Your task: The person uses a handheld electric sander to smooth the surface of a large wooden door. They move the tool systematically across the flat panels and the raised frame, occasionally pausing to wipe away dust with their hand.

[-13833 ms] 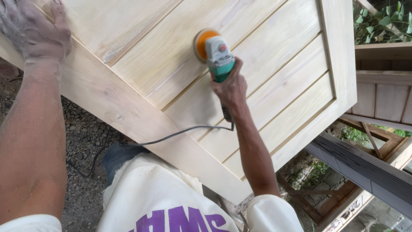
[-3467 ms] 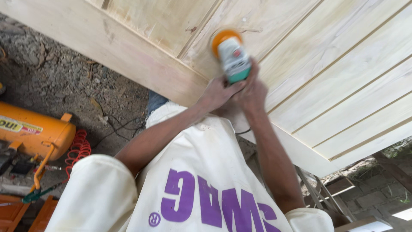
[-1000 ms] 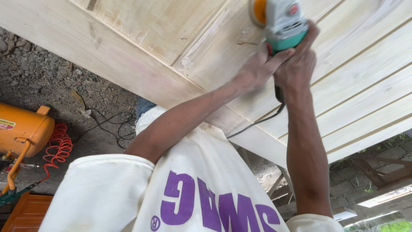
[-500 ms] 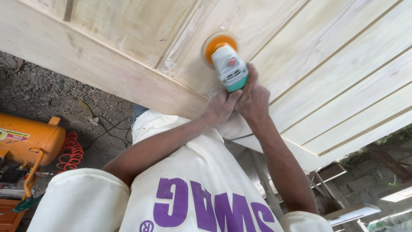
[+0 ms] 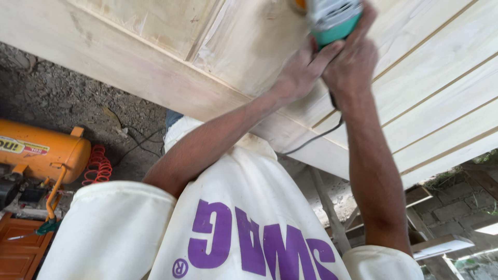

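Observation:
A pale unfinished wooden door panel [image 5: 430,78] with grooved slats lies flat in front of me. On it, at the top edge of view, sits a power sander [image 5: 332,18] with a grey and green body; its orange pad is mostly cut off. My left hand [image 5: 301,70] and my right hand [image 5: 353,59] are both wrapped around the sander's rear grip, arms stretched forward. A black cord [image 5: 316,137] hangs from the sander under my right wrist.
An orange air compressor tank [image 5: 41,153] with a coiled red hose [image 5: 98,166] stands on the gravel ground at the left. Brown wood panels [image 5: 18,251] lie at bottom left. Wooden trestle legs [image 5: 327,207] and bricks show under the door at right.
Both hands have pushed the sander farther away across the panel, up toward the top of view. The orange pad, plainly visible half a second ago, is now mostly out of frame.

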